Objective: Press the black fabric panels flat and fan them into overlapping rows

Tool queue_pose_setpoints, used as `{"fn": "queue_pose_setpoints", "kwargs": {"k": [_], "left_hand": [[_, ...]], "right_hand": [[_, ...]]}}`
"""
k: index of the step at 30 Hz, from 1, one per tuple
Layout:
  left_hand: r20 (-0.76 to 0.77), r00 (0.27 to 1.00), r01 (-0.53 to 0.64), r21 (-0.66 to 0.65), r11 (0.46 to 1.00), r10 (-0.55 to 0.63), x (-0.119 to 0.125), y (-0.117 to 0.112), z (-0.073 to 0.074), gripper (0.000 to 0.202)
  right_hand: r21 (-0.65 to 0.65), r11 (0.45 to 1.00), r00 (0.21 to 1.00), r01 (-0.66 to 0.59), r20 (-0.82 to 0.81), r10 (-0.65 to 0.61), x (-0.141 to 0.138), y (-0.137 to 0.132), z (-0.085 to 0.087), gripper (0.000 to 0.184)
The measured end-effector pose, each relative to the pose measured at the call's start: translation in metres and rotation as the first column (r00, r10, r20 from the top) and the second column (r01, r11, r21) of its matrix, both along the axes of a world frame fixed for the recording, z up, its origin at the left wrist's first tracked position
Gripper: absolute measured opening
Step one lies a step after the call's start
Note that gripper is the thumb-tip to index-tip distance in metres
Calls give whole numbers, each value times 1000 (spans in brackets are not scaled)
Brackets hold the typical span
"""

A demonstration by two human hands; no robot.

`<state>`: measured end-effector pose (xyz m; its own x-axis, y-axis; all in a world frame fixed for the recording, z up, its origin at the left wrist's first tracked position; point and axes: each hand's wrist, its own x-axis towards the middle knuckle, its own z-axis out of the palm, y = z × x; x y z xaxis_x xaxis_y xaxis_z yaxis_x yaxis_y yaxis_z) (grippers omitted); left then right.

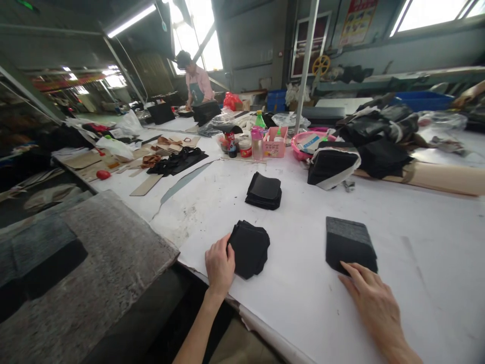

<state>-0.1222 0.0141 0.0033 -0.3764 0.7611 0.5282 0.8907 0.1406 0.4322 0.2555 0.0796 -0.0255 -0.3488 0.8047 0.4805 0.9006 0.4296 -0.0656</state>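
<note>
My left hand (220, 264) is closed at the left edge of an uneven stack of black sheet pieces (250, 248) with cut corners, the thumb along its side. To the right, my right hand (373, 303) pinches the near edge of another stack of black pieces (350, 242). A dark grey, textured band crosses the far half of that stack's top piece. Farther back, between the two hands, a third stack of black pieces (264, 189) lies on the white tabletop (299, 227).
A grey speckled slab (125, 253) with dark pieces on it adjoins the table at left. Behind stand a pink box (275, 144), bottles, a pink basket (303, 151) and a black bundle (333, 164). A metal post (305, 65) rises there. Another person (199, 83) works beyond.
</note>
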Motion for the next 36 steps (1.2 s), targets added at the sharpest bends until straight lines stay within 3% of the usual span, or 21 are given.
{"fn": "queue_pose_setpoints", "kwargs": {"k": [3, 7, 9, 11, 14, 16, 20, 22, 24, 26, 28, 30, 33, 36], "left_hand": [[198, 978, 61, 48, 997, -69, 0, 5, 6, 27], [543, 838, 8, 95, 995, -59, 2, 12, 3, 27], [602, 798, -36, 82, 996, -21, 2, 12, -3, 28], [590, 807, -55, 66, 996, 6, 1, 9, -6, 28], [626, 780, -38, 56, 998, -6, -1, 3, -4, 29], [738, 673, -15, 82, 997, -51, 0, 0, 4, 30], [926, 326, -6, 206, 979, -193, 5, 3, 22, 37], [936, 267, -31, 246, 969, -229, 6, 5, 24, 38], [914, 368, -6, 188, 982, -173, 3, 5, 18, 35], [815, 573, 73, 61, 995, -92, -1, 4, 9, 30], [617, 782, 137, -26, 990, -92, -3, 1, 1, 26], [381, 917, 151, -57, 987, -119, -2, -2, -1, 27], [55, 997, 66, -162, 985, -58, 5, -5, 4, 28], [-217, 976, -46, -224, 973, -4, 13, -7, 13, 24]], "right_hand": [[24, 1000, 999, 12, 32, -13, 0, 3, -1, 41], [53, 998, 997, 37, 69, -41, -3, 3, 1, 29], [68, 997, 995, 41, 86, -47, -4, 1, 4, 24], [75, 996, 994, 46, 100, -53, -6, 0, 7, 21], [79, 995, 994, 62, 86, -69, -8, 0, 9, 19], [95, 992, 995, 82, 47, -87, -8, 1, 9, 18], [126, 987, 995, 98, 4, -99, -6, 3, 4, 17], [126, 987, 995, 96, 9, -97, -6, 3, 3, 17], [126, 987, 995, 97, 8, -99, -6, 3, 2, 16], [129, 987, 995, 98, 2, -99, -6, 3, 3, 16], [131, 987, 995, 98, -7, -98, -7, 3, 3, 15], [134, 987, 996, 94, -18, -93, -8, 4, 3, 15], [135, 987, 996, 85, -46, -79, -6, 6, 2, 15], [161, 984, 991, 75, -117, -57, -5, 6, 1, 13]]}}
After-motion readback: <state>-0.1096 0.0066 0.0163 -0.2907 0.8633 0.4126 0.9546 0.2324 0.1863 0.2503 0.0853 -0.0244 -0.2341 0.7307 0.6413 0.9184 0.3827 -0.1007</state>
